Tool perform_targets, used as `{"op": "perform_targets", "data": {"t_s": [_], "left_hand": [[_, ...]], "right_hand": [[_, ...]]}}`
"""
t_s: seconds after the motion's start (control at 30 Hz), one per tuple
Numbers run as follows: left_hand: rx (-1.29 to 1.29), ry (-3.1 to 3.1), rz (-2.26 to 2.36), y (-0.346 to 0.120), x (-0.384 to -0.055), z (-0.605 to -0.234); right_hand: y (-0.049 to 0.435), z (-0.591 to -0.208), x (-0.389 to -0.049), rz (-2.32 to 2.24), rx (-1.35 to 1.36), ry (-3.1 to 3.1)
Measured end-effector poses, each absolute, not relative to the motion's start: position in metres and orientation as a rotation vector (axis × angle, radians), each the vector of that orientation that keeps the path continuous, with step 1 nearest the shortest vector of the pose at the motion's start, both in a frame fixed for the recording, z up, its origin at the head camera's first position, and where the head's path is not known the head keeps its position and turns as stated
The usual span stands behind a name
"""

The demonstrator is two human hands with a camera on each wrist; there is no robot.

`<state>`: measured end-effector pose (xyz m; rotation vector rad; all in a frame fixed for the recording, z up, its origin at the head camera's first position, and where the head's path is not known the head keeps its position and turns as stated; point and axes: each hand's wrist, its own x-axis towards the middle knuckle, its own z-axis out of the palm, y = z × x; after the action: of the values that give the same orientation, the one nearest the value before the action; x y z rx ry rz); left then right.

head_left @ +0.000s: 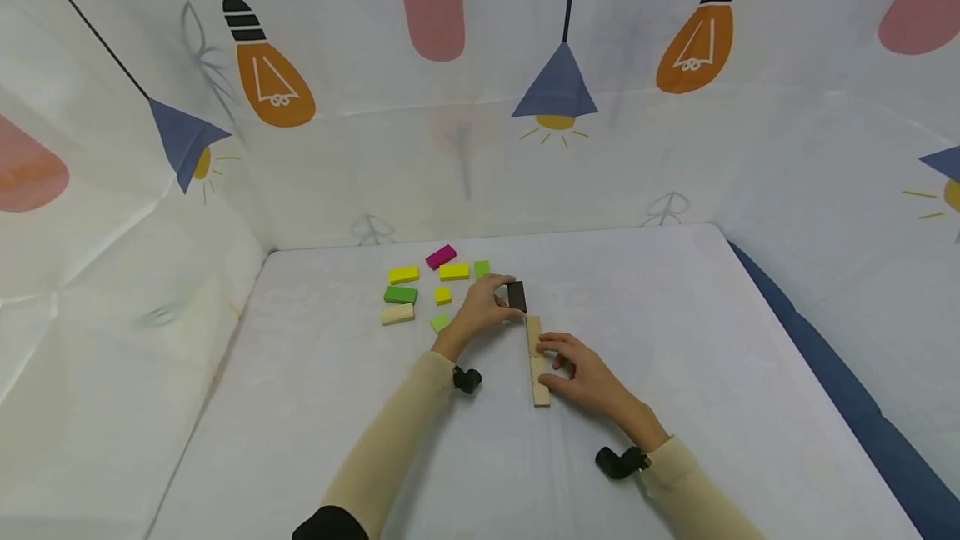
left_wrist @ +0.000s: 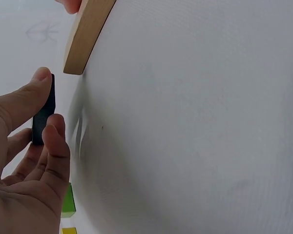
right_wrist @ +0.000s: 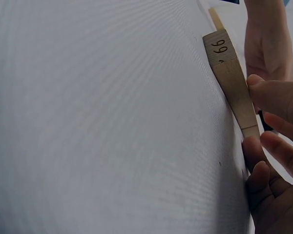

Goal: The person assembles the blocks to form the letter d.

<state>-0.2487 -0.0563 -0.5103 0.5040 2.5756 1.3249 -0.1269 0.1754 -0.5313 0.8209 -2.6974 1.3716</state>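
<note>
My left hand (head_left: 482,307) pinches a black block (head_left: 517,297) between thumb and fingers. In the left wrist view the black block (left_wrist: 44,112) is seen nearly edge-on. Just below it in the head view, two pale wooden blocks (head_left: 538,382) lie end to end in a line. Beside their right side is my right hand (head_left: 588,373), its thumb and fingertips touching the wood, the fingers loosely bent. The right wrist view shows dark printed digits on the near end of a wooden block (right_wrist: 234,92); fingers hide its far part.
Left of the hands lie several loose blocks: magenta (head_left: 441,257), yellow (head_left: 403,274), green (head_left: 401,295), pale wooden (head_left: 397,314) and light green (head_left: 440,322). They rest on a white-covered table (head_left: 315,407). A lamp-patterned curtain (head_left: 480,173) stands behind it.
</note>
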Motion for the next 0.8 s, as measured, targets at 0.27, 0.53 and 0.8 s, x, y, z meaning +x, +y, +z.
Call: {"op": "perform_targets", "data": {"t_s": [0.27,0.53,0.8], "left_hand": [[0.493,2.579,1.29,-0.05,-0.249,-0.511],[0.497,2.579,1.255,-0.043,-0.249,-0.507],[0.522,2.618,1.147,-0.036,-0.248,-0.507]], "right_hand": [[0.176,-0.532,-0.127,1.375,0.826,-2.685],[0.176,-0.533,-0.128,1.37,0.837,-2.673],[0.177,-0.534,-0.128,1.358,0.836,-2.668]]}}
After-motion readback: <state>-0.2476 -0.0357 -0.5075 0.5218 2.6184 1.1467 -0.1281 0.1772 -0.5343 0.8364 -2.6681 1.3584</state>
